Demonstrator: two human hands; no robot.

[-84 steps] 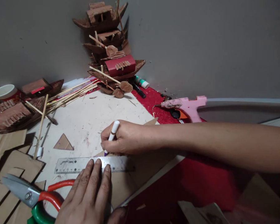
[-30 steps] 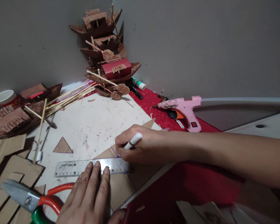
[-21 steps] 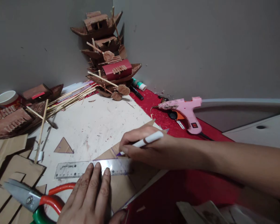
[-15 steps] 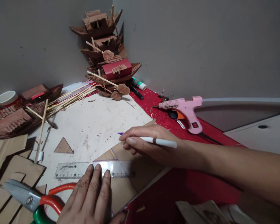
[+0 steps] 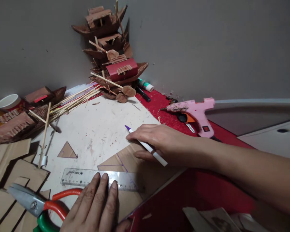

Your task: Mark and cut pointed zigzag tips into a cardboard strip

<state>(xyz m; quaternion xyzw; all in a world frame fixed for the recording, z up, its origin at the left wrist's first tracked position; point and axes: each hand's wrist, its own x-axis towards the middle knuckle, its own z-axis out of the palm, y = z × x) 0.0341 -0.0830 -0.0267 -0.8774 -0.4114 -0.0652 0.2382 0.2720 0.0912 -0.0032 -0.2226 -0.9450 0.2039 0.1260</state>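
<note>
- Left fingers (image 5: 102, 190) lie flat and close together, tips pressing the ruler (image 5: 82, 176) onto the cardboard (image 5: 125, 159), near centre. The left hand (image 5: 94, 209) grips nothing.
- Right hand (image 5: 164, 141) pinches the pen (image 5: 147, 147). The purple tip points far-left, lifted clear of the cardboard, over the white board (image 5: 99, 125).
- Purple lines are already on the cardboard, just far of the ruler.
- My read, for a clean line: load the ruler close to where the pen runs, hold the tip tight against its far edge, and draw in one stroke.
- Scissors (image 5: 33, 203) near left, glue gun (image 5: 195, 111) far right, both well apart from the work.
</note>
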